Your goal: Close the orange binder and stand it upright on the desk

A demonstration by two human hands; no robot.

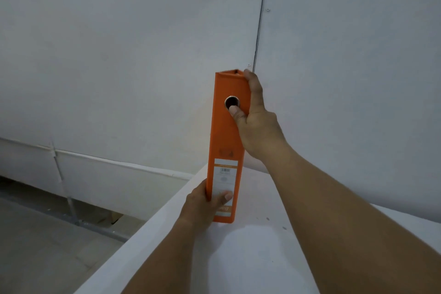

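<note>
The orange binder [225, 141] stands upright and closed on the white desk [262, 258], its spine facing me with a round finger hole near the top and a white label low down. My right hand [257, 124] grips its upper right side, thumb at the finger hole and fingers reaching the top corner. My left hand [202, 207] holds its lower left edge, thumb lying across the label. The binder's base rests on the desk close to the left edge.
A pale grey wall [119, 55] with a vertical seam rises just behind the desk. The desk's left edge drops to a grey floor [35, 246] with a pipe along the wall's foot.
</note>
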